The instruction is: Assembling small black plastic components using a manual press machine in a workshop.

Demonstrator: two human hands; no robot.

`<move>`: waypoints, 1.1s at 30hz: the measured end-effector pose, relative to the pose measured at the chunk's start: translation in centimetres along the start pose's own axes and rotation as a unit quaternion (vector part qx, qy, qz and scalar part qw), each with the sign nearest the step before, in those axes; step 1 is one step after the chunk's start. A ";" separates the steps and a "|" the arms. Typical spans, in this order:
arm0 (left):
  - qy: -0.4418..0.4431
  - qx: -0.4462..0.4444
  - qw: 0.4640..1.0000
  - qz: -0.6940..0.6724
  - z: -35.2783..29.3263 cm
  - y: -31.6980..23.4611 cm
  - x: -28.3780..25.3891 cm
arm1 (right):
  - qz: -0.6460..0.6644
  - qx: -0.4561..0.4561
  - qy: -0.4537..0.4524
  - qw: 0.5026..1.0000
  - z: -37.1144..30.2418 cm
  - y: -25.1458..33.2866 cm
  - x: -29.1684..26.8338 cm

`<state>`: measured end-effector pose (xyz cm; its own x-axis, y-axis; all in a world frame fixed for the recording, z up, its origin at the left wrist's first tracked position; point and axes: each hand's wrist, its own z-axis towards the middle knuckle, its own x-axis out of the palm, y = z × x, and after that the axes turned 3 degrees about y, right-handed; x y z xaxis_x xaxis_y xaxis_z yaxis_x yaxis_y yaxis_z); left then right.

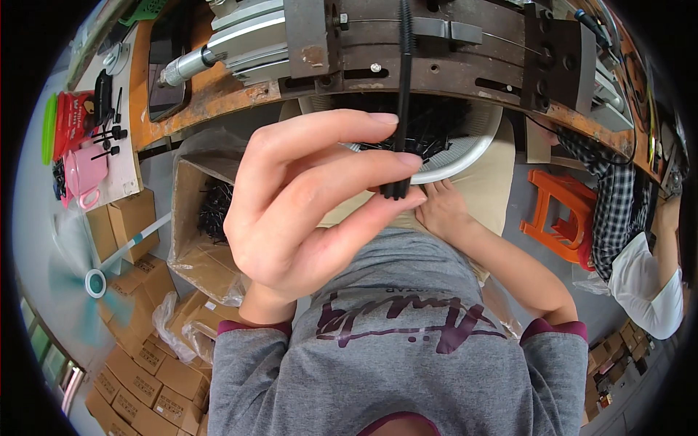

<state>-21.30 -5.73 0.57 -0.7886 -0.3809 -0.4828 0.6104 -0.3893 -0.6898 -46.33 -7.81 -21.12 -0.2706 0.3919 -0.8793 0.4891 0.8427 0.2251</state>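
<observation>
Brown cartons (145,374) were stacked below the teal-bladed fan (95,283) in view; a pink cup (86,168) and a red packet (70,112) sat above the fan; far to the fan's right stood an orange stool (544,192), and, farther right, a co-worker (643,289) in white.

Biggest text here is the purple script (411,336) at 6 o'clock, upside down across the grey T-shirt (392,374), with a tinier line by it. There's also white lettering (78,110) on the red packet (70,131) around 10, plus dark print on the cartons (138,374) near 8, too small to read.
</observation>
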 end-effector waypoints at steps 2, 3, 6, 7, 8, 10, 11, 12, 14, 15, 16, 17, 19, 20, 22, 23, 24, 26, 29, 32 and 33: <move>0.001 0.014 1.000 -0.001 0.3 -0.1 0.3 | 0.016 0.018 0.052 0.998 0.9 -0.1 0.9; 0.003 0.020 1.000 -0.001 0.4 -0.1 0.4 | 0.035 0.033 0.078 0.996 1.5 -0.1 1.4; 0.005 0.016 1.000 0.001 0.3 0.3 0.3 | 0.028 0.035 0.124 0.991 1.8 0.4 0.0; 0.002 0.006 1.000 -0.005 0.1 0.3 0.3 | 0.015 0.029 0.135 0.990 1.6 0.5 -1.1; 0.001 0.000 1.000 -0.006 0.0 0.4 0.3 | 0.036 0.013 0.152 0.988 1.4 0.6 -2.0; -0.004 -0.003 1.000 -0.004 -0.2 0.5 0.3 | 0.076 -0.017 0.183 0.980 1.1 1.0 -3.5; -0.003 -0.005 1.000 -0.003 -0.2 0.6 0.2 | 0.072 -0.020 0.065 0.995 0.9 1.4 -3.5; -0.003 -0.008 1.000 -0.002 -0.3 0.6 0.1 | 0.068 -0.023 -0.054 0.996 0.5 1.9 -3.5; 0.004 -0.016 1.000 -0.003 -0.2 0.5 -0.1 | 0.061 -0.015 -0.193 0.979 1.1 2.0 -3.8; 0.000 -0.010 1.000 -0.006 -0.1 0.5 0.0 | 0.060 -0.005 -0.212 0.976 1.9 2.0 -3.9; -0.003 -0.001 1.000 -0.007 0.1 0.5 0.1 | 0.058 0.006 -0.234 0.970 2.8 1.8 -4.2; -0.006 0.009 1.000 -0.009 0.4 0.5 0.2 | 0.056 0.016 -0.257 0.965 3.4 1.6 -4.4; -0.002 0.008 1.000 -0.023 0.7 0.4 0.6 | 0.105 -0.016 -0.277 0.955 4.0 1.8 -2.6; 0.003 -0.005 0.999 -0.032 0.9 0.2 0.7 | 0.139 -0.029 -0.265 0.954 4.2 1.6 -2.1; -0.009 0.001 0.999 -0.032 1.5 0.4 1.5 | 0.138 -0.052 -0.237 0.960 3.9 0.8 -1.7; -0.007 0.005 1.000 -0.010 1.7 0.5 1.8 | 0.103 -0.060 -0.218 0.969 3.4 0.7 -2.4; -0.005 0.022 1.000 0.022 2.1 0.8 2.0 | 0.068 -0.068 -0.199 0.975 3.0 0.7 -3.0; -0.011 0.042 0.996 0.072 3.0 1.0 2.8 | 0.064 -0.070 -0.166 0.981 2.3 0.6 -3.9; 0.017 0.042 0.989 0.138 3.6 1.5 4.3 | 0.088 -0.057 -0.111 0.988 2.3 0.3 -5.0; 0.035 0.053 0.976 0.209 3.6 1.6 5.0 | 0.178 -0.043 -0.116 0.976 2.0 0.4 -6.3; 0.037 0.051 0.972 0.225 3.4 1.6 5.1 | 0.196 -0.046 -0.131 0.971 2.0 0.5 -6.7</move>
<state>-24.10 -11.21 -1.20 -0.4399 -0.4720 -0.7640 0.8966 -0.2797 -0.3434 -42.57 -10.79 -15.93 0.1474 0.5925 -0.7919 0.4330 0.6812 0.5903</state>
